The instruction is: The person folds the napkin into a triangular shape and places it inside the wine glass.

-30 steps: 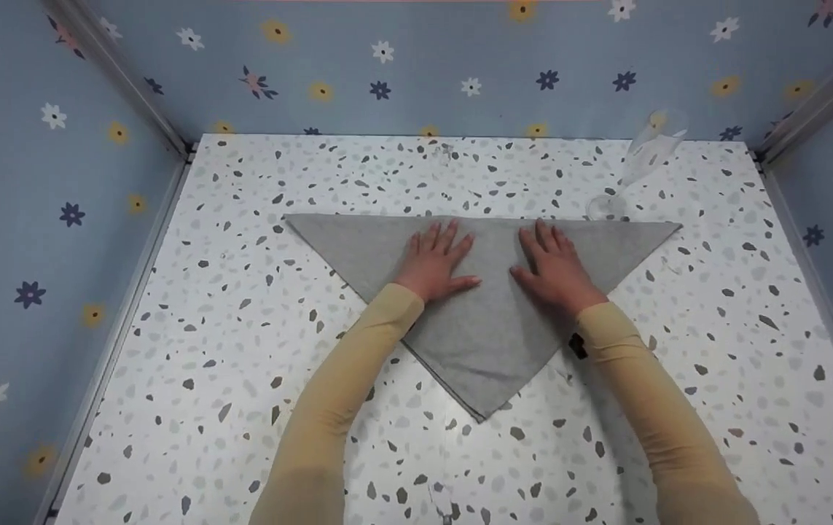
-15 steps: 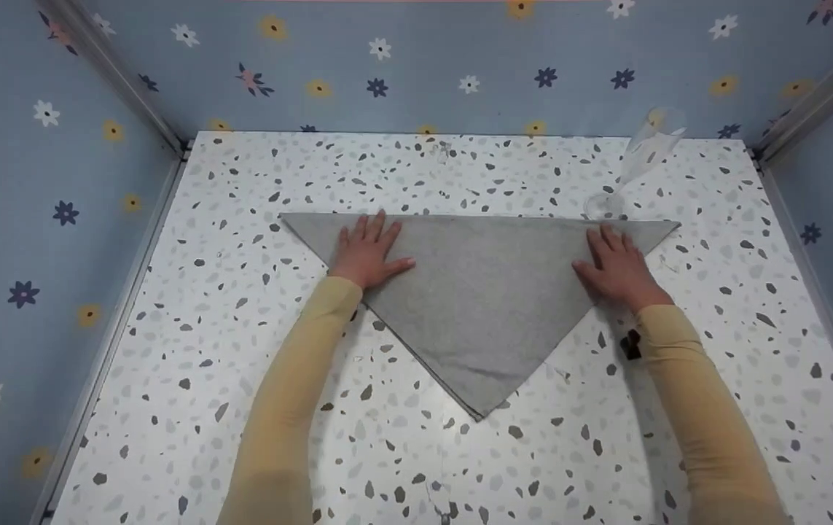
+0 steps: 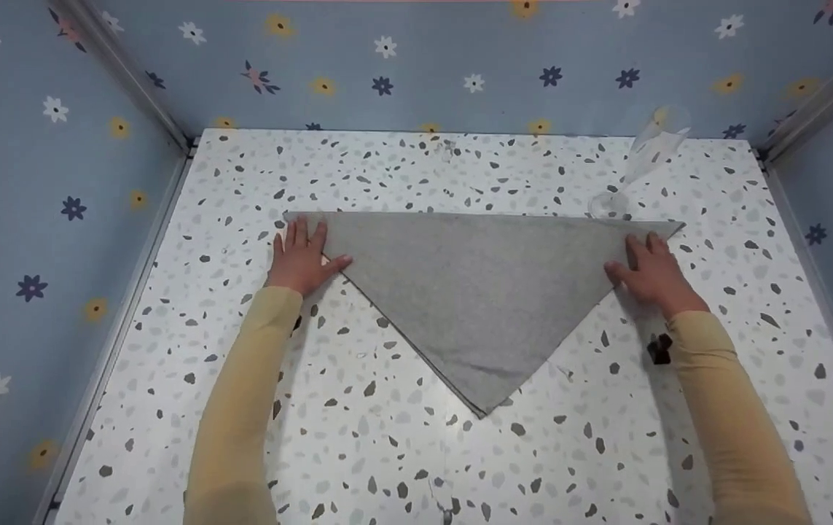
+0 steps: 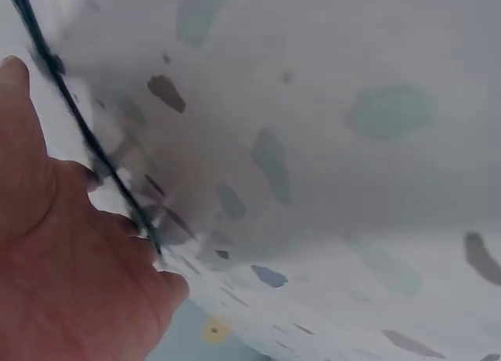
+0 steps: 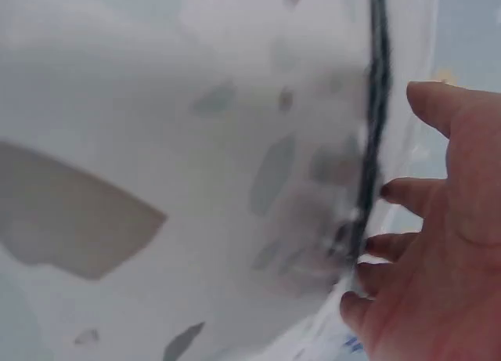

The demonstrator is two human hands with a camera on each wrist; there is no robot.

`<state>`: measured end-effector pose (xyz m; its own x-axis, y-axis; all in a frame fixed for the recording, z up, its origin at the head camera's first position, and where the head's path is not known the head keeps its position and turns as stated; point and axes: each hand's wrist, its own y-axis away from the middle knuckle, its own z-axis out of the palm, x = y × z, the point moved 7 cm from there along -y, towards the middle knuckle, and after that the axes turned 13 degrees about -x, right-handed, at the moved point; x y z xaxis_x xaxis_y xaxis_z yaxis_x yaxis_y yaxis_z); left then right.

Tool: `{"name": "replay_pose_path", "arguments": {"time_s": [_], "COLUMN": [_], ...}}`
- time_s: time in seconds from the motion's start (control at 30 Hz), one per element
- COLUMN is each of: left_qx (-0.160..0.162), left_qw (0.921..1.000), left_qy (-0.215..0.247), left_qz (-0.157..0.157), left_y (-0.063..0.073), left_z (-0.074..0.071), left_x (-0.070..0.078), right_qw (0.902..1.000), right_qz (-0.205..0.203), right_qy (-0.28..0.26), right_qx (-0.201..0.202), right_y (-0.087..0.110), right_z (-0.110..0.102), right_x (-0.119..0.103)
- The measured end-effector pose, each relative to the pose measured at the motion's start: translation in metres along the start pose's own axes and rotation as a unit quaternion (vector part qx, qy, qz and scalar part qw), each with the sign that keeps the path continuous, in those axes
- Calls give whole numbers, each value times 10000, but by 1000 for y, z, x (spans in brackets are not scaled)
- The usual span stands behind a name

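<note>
A grey cloth (image 3: 482,292), folded into a triangle, lies flat on the speckled white table (image 3: 358,437). Its long edge faces the back wall and its point faces the person. My left hand (image 3: 303,255) rests with spread fingers on the left corner of the cloth. Near the right corner, my right hand (image 3: 653,273) touches the slanting edge, its fingers loosely extended. Both palms show beside the cloth's dark edge in the wrist views, the left hand (image 4: 78,243) and the right hand (image 5: 446,220).
A clear glass (image 3: 649,157) on a round foot stands behind the cloth at the right. A small black object (image 3: 660,348) is at the right sleeve. Flowered blue panels (image 3: 416,65) border the table at the back and both sides.
My hands have slid apart over the cloth, the left toward its left corner and the right toward its right corner. The cloth stays flat in the same place.
</note>
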<state>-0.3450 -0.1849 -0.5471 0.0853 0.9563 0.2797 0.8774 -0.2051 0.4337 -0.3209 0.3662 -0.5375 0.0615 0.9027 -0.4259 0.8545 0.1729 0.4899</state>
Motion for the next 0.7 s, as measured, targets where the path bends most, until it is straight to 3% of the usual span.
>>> {"name": "replay_pose_path", "arguments": {"time_s": [0.3,0.5,0.7], "left_qx": [-640,-921,-959], "left_qw": [9970,9947,9947], "left_qy": [-135,124,-40], "left_qz": [404,436,372], "left_y": [33,37,33], "left_z": [23,30,29], "left_x": [32,42,41], "right_qw": [9979,9971,9964], "right_qz": [-349,-293,-276], "right_qy": [537,665,791], "right_qx": [-95,-223,-157], "right_y": [26,31,34], "right_z": [28,41,44], "right_x": [-33,-41,-42]}}
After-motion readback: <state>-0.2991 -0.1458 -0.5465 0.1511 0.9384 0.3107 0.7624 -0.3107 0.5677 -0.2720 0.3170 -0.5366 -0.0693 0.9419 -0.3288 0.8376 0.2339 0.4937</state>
